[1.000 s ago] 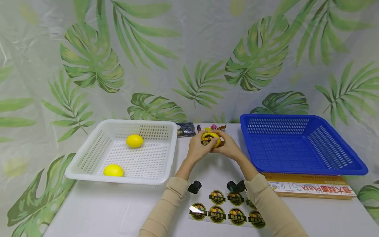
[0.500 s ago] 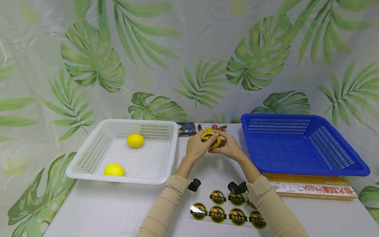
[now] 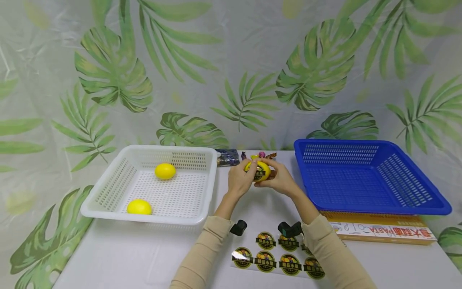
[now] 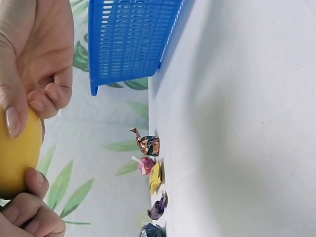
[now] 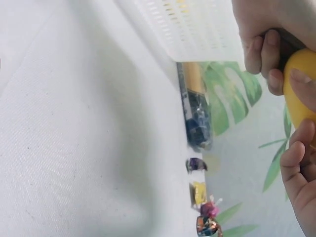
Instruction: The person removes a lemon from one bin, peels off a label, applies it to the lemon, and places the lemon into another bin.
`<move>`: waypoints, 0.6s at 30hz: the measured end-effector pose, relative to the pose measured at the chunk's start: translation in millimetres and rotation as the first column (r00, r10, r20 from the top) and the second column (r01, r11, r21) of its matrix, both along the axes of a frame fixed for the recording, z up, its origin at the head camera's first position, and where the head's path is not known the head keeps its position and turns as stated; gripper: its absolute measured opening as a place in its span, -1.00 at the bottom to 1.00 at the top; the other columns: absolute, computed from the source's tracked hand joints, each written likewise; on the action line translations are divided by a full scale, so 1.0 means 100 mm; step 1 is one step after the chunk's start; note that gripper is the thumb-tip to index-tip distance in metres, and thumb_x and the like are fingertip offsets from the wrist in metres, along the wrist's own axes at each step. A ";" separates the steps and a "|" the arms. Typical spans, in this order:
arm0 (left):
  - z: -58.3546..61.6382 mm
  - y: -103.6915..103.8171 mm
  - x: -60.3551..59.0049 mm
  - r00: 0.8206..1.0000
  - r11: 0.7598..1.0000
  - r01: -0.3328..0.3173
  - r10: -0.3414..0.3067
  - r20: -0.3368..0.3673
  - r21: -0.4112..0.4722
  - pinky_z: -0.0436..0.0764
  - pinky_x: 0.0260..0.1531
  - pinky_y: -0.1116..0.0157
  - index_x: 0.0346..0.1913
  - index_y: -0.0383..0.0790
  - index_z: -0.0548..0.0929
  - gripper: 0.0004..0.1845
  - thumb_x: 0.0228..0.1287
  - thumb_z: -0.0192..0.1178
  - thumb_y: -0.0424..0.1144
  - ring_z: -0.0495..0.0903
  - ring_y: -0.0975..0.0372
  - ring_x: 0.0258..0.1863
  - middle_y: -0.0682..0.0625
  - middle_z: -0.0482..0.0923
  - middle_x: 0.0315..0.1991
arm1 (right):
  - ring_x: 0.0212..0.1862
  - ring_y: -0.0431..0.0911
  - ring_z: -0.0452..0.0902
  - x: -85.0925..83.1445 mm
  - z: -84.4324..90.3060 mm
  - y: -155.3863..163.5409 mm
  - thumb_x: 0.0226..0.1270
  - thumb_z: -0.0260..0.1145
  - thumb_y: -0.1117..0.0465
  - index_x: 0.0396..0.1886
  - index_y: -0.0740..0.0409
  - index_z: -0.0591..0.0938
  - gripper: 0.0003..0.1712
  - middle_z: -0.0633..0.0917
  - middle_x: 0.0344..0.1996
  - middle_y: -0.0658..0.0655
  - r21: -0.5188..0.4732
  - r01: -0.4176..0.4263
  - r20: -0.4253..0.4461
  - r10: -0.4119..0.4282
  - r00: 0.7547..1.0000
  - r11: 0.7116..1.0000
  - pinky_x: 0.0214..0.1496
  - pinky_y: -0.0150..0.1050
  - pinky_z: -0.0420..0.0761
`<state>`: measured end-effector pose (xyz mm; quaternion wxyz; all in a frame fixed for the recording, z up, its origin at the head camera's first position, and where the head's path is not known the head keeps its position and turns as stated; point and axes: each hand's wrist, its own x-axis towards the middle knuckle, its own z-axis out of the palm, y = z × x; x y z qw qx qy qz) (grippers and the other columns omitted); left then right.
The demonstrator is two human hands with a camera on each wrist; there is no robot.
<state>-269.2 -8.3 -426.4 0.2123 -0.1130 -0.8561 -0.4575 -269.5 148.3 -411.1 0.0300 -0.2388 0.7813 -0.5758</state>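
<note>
1. White basket (image 3: 180, 200): far left, holds two plain yellow fruits, one near the far side (image 3: 165, 171), one by the near rim (image 3: 139, 207).
2. Dark packet (image 3: 228, 157): by the backdrop, just right of the white basket.
3. Left hand (image 3: 240, 179): fingers curled, no slack, gripping the left end of the labelled yellow fruit (image 3: 266, 171). Thumb lies on the near face, over the left part of the round black label (image 3: 259, 174).
4. Labelled fruit: sits between the two hands, up off the table, long axis roughly side to side. Label faces the head camera.
5. Wrapped candies (image 3: 262, 154): small row on the table behind the fruit, not touched.
6. Sticker sheet (image 3: 265, 261): flat on the table, between the forearms, well nearer than the hands.
7. Right hand (image 3: 280, 178): fingers bent round the fruit's right end; thumb presses its near side, per left wrist view. Grip closed on it.
8. Blue basket (image 3: 339, 186): right of the hands, with a pasta box (image 3: 382, 228) at its near edge.
</note>
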 end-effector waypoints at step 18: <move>0.05 -0.08 0.04 0.992 0.971 0.113 -0.122 0.028 0.211 0.28 -0.81 0.43 -0.67 -0.28 0.51 -0.51 0.39 -0.12 -0.12 0.32 0.33 -0.82 0.03 0.38 -0.81 | -0.21 -0.11 0.65 0.04 0.00 0.06 -0.12 0.45 0.56 0.27 0.39 0.35 -0.15 0.46 0.08 0.40 -0.096 -0.055 0.088 0.064 0.994 0.994 -0.19 -0.24 0.65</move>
